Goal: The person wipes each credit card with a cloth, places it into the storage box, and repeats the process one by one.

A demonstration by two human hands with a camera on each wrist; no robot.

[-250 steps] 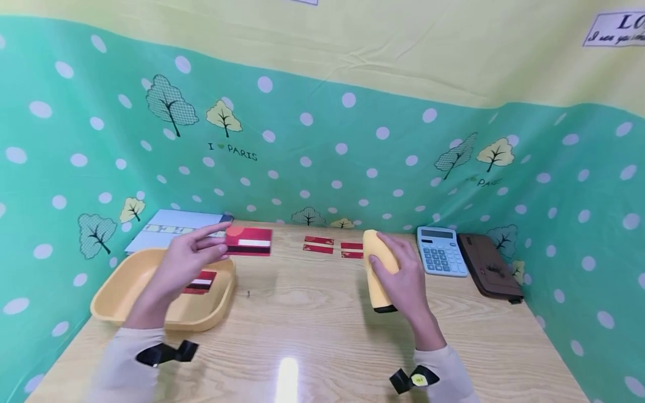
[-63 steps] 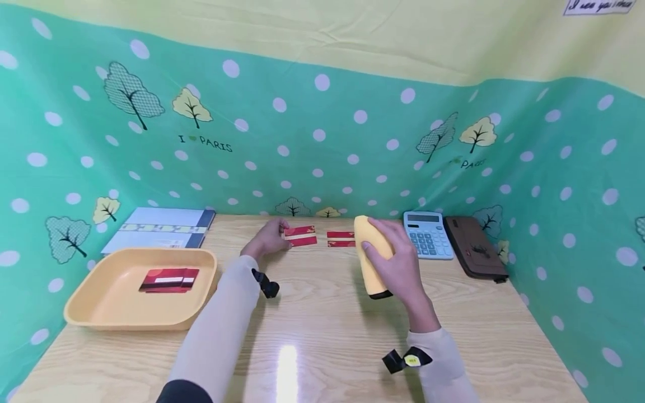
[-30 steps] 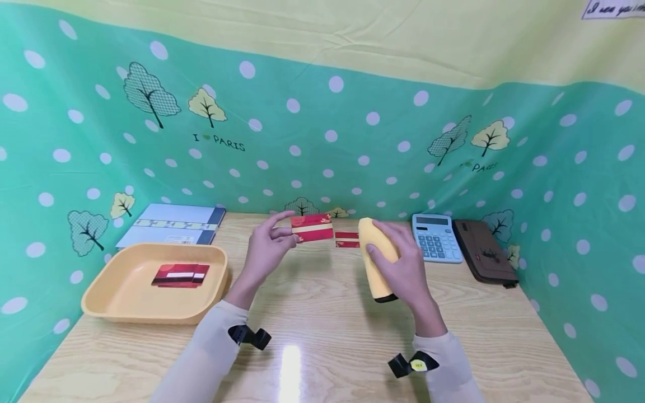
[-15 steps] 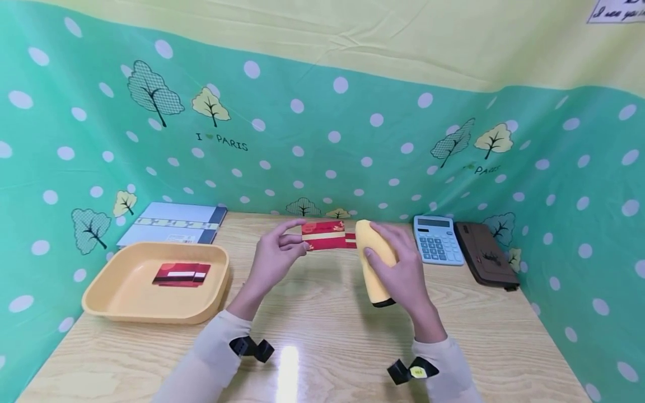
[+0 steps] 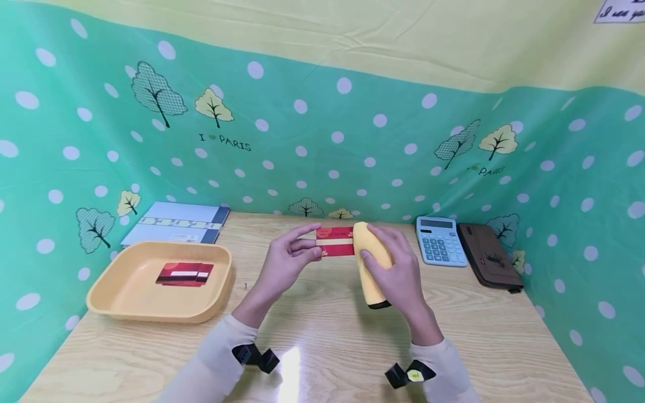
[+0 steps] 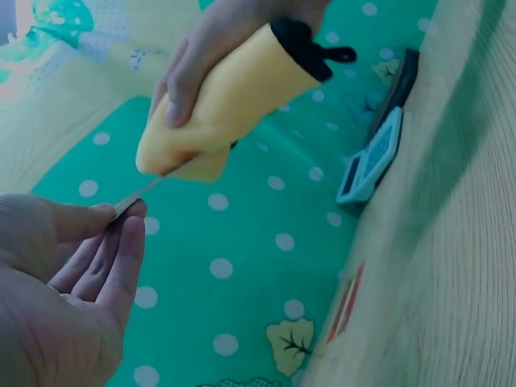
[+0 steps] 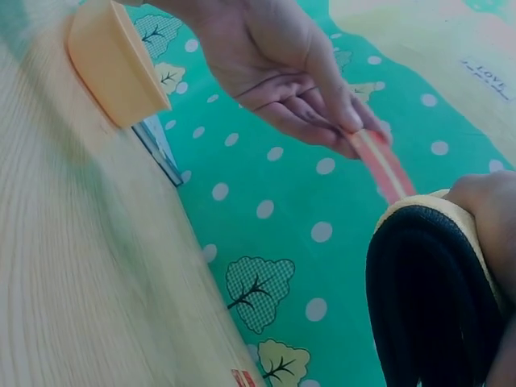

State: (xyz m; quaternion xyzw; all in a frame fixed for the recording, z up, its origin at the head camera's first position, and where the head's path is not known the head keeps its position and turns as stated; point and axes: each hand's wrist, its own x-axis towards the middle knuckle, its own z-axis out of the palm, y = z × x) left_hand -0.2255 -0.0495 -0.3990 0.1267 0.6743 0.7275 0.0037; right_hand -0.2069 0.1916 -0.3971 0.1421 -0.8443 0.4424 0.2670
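Observation:
My left hand [image 5: 286, 262] pinches a red bank-style card [image 5: 334, 242] with a pale stripe by its left edge. The card's far end meets the tip of a soft-looking yellow, elongated object [image 5: 372, 271], whose exact kind I cannot tell. My right hand [image 5: 400, 271] grips that object above the table; its other end is black, with a small loop [image 6: 340, 54] in the left wrist view. There, the card's edge [image 6: 149, 187] runs up to a fold at the yellow tip; how far in it sits is hidden. Another red card [image 6: 347, 302] lies on the table.
A yellow tray [image 5: 108, 299] at left holds red cards [image 5: 183, 274]. Behind it lies a blue-white notebook [image 5: 176, 221]. A blue calculator [image 5: 440, 240] and a brown zipped wallet [image 5: 489, 257] lie at right. A polka-dot curtain [image 5: 322, 140] surrounds the wooden table [image 5: 322, 319].
My left hand has taken a red card from the back of the table, raised it and moved it right to the yellow object's tip. My right hand keeps its grip, nearly still.

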